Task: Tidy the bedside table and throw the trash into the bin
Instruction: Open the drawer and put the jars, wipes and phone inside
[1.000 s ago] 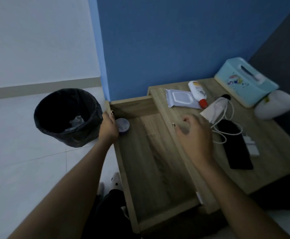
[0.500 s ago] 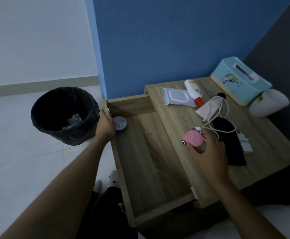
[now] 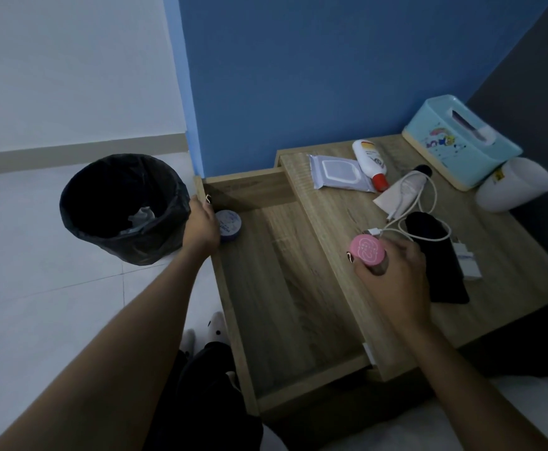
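Jar [image 3: 367, 253] with pink lid sits gripped in our right hand [image 3: 393, 281] at centre right; we lower it gently into the drawer [image 3: 275, 288], while our left hand [image 3: 201, 229] grips the drawer's edge.

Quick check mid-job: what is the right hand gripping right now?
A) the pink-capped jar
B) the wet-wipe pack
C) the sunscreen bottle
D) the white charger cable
A: the right hand curls round the pink-capped jar at the tabletop's front edge, beside the open drawer.
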### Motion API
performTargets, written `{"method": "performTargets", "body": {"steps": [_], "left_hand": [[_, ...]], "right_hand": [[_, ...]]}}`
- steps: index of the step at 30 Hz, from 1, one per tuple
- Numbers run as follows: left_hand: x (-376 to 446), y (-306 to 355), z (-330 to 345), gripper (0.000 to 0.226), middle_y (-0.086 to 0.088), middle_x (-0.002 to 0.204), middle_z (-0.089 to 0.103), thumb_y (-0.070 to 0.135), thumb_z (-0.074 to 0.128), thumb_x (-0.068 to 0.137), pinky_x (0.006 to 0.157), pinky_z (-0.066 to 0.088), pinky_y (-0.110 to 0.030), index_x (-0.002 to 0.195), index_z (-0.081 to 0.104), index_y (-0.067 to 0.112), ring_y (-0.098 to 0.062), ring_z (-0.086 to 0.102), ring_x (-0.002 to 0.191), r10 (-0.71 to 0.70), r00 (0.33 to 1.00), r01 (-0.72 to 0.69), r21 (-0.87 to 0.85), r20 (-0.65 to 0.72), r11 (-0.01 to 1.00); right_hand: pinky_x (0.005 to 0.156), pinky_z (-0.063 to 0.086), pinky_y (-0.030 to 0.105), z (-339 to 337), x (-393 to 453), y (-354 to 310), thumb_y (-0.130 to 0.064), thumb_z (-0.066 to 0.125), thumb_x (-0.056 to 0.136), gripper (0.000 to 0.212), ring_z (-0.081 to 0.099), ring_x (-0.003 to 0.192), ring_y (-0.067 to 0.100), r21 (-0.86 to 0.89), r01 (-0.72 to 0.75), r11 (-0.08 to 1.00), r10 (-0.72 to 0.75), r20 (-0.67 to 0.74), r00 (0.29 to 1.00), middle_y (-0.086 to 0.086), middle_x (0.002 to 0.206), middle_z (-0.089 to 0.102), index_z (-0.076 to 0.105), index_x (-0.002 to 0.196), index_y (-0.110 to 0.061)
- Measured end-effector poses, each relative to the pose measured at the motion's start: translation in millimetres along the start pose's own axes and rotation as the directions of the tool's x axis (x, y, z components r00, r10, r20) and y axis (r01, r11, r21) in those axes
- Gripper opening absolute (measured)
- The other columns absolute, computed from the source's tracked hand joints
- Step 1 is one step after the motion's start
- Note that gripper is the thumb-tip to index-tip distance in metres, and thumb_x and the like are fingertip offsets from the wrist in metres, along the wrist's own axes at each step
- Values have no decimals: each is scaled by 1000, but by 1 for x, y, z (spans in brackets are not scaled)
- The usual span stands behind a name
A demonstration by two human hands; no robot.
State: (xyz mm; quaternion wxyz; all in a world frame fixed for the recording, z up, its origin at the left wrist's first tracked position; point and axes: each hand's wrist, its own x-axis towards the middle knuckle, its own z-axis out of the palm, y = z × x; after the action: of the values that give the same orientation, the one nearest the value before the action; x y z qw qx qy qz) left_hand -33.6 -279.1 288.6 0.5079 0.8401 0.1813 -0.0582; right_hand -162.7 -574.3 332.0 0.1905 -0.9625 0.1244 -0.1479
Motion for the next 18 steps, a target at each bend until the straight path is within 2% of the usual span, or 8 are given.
{"method": "performTargets", "body": {"steps": [3,7,10,13,18], "left_hand": [[-1,1,0,47,-21,136,49,36,22,102,102,43,-52,144,21,16,-37,51,124,-5,1000,5,-1,0,1000],[-2,3,0,46,-20,136,49,36,22,102,101,44,-51,144,21,16,-36,51,124,-13,1000,13,-10,2,1000],[-3,2,-1,44,-22,134,50,34,22,102,101,44,-51,141,24,13,-39,52,122,7,1000,-7,-5,-6,1000],[-4,3,-1,43,-22,134,51,34,22,103,101,44,-50,140,25,13,-39,51,122,11,1000,-11,-10,-5,1000],[-3,2,-1,43,-21,137,50,33,22,103,101,42,-47,141,24,14,-38,51,124,6,1000,-6,-13,-13,1000]], "right_hand": [[81,50,36,0,2,-2,-40,78,70,47,53,106,29,25,4,1000,-3,-19,1000,8,117,49,61,102,-11],[81,46,29,0,2,-18,-45,78,67,54,53,106,25,26,47,999,-45,-77,996,8,120,46,56,103,-11],[77,38,20,4,3,-48,-45,78,69,54,50,100,15,96,93,991,-84,-101,991,7,117,51,56,107,-13],[73,33,13,23,4,-80,-47,76,72,57,46,96,7,185,124,975,-138,69,988,-1,113,54,53,115,-18],[75,38,23,82,-3,-115,-46,75,75,58,53,100,14,212,158,965,-221,317,922,1,117,52,51,120,-19]]}}
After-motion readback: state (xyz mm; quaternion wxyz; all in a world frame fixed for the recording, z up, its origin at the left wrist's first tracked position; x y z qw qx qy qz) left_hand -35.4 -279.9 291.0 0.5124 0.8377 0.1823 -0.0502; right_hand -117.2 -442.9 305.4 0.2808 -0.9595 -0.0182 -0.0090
